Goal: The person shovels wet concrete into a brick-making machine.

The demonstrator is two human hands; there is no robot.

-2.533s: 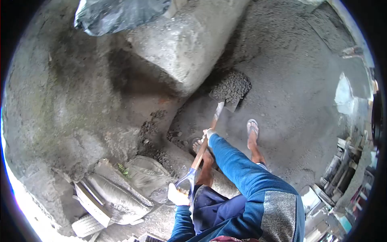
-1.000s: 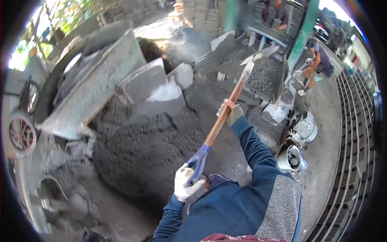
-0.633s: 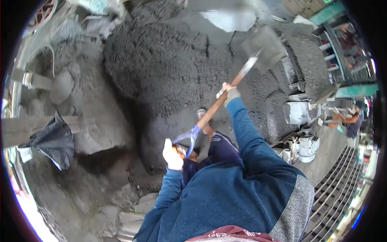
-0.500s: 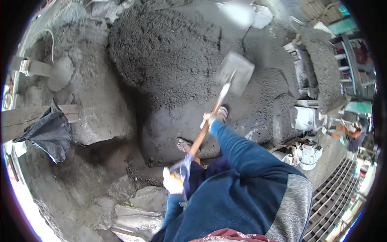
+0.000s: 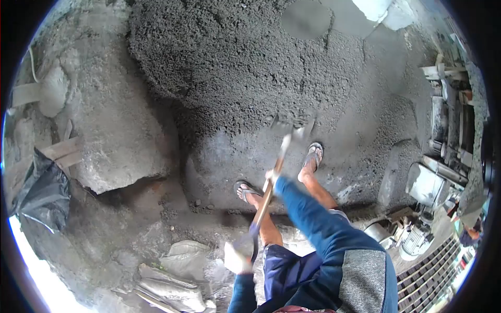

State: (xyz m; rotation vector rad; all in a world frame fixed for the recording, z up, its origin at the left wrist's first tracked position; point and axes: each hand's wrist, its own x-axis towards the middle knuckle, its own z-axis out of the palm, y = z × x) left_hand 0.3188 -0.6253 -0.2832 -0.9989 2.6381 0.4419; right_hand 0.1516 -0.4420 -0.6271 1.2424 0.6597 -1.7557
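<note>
My left hand point(image 5: 237, 258), in a pale glove, is closed on the grip at the top end of a shovel point(image 5: 265, 203). Farther down its wooden shaft my right hand point(image 5: 272, 177) is wrapped round, below a blue sleeve. The shovel blade point(image 5: 309, 128) carries a load of grey, damp gravelly mix and lies at the near edge of a large heap of mix point(image 5: 224, 62). Both feet, in flip-flops, stand apart on the floor, one on each side of the shaft. Motion blurs the blade and the left hand somewhat.
A raised concrete block point(image 5: 115, 120) stands on the left, with a black plastic sheet point(image 5: 44, 193) hanging near it. Old sacks point(image 5: 172, 287) lie at lower left. On the right are a motor point(image 5: 416, 245) and a slatted rack point(image 5: 430, 276). Another person point(image 5: 469, 236) is at the far right.
The blade has come down and toward me, and its surface, bare before, now bears mix. Both hands have moved lower in view. My view has shifted left, and my legs show more.
</note>
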